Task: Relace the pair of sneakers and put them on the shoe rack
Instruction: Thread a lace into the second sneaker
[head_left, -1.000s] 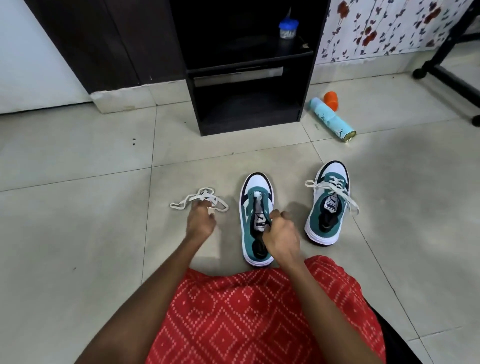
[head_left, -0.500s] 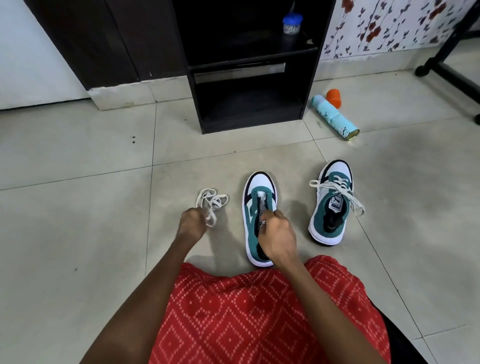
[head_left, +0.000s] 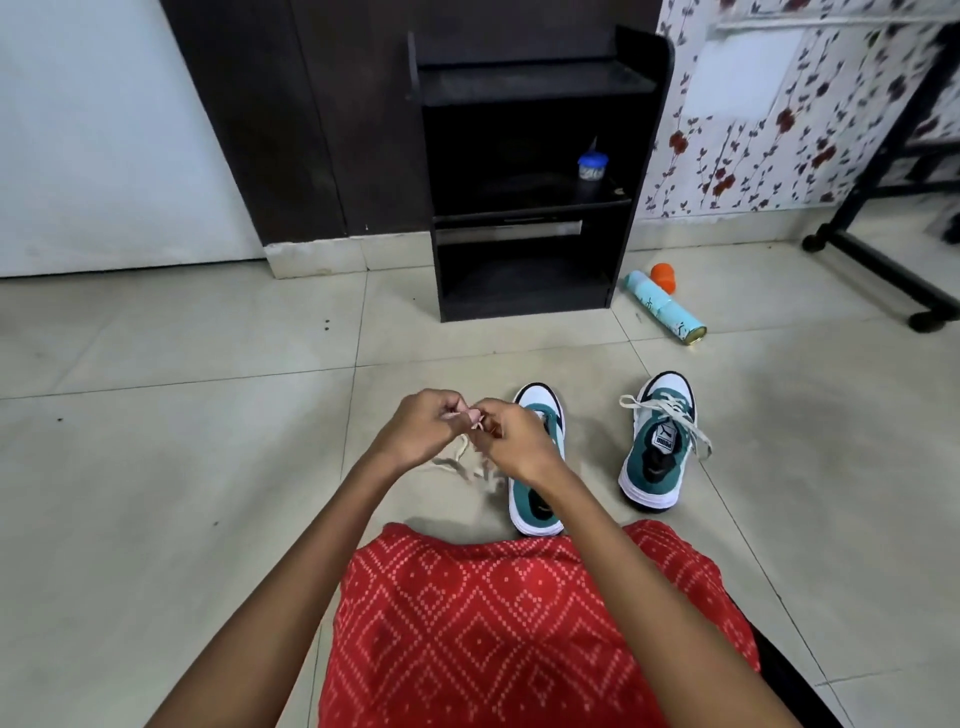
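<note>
Two white and teal sneakers stand on the tiled floor. The left sneaker (head_left: 537, 499) has no lace in it and lies partly behind my right wrist. The right sneaker (head_left: 660, 447) is laced, its white ends spilling loose. My left hand (head_left: 421, 428) and my right hand (head_left: 511, 439) meet above the floor, just left of the unlaced sneaker, and both pinch a loose white shoelace (head_left: 460, 465). The rest of the lace hangs down blurred below my hands. A black shoe rack (head_left: 524, 171) stands against the wall ahead.
A small jar with a blue lid (head_left: 592, 165) sits on the rack's middle shelf. A light blue can (head_left: 667, 307) lies on the floor right of the rack beside an orange cap (head_left: 663, 274). A black wheeled frame (head_left: 883, 260) stands at the far right. My red patterned lap fills the foreground.
My left hand lifted the loose lace off the floor and moved right. My right hand left the unlaced sneaker and joined it on the lace. The camera tilted up.
</note>
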